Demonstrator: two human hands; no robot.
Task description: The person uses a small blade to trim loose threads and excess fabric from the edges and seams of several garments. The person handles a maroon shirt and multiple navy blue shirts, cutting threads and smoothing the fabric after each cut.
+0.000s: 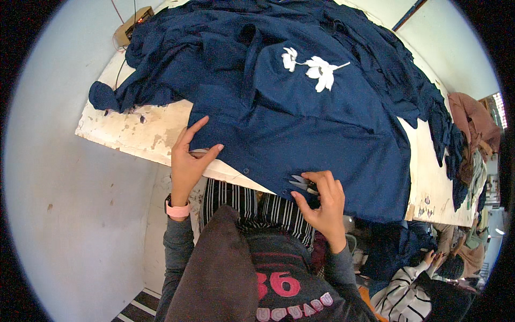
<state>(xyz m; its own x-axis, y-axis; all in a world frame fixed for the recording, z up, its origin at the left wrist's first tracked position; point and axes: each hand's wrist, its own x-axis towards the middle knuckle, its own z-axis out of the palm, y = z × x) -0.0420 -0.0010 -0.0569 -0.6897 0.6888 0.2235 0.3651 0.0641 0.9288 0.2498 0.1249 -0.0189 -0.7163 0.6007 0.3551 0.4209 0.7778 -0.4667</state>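
Observation:
A navy blue garment (pixel 322 137) is spread across the pale table, with two white flower shapes on its upper part. Its near edge runs slantwise in front of me, and small round marks show along it. My left hand (pixel 189 158) lies at the garment's left corner, thumb and forefinger spread apart, with a fingertip on the cloth. In my right hand (pixel 326 206) is a small pair of thread snips (pixel 300 183), its blades pointing left over the near edge. Part of the snips is hidden by my fingers.
More navy cloth (pixel 182 48) is heaped on the far side of the table (pixel 155 134). A small brown box (pixel 133 26) with a cable sits at the far left corner. Brown cloth (pixel 472 121) hangs at the right. Another person in a striped top (pixel 405 292) is at lower right.

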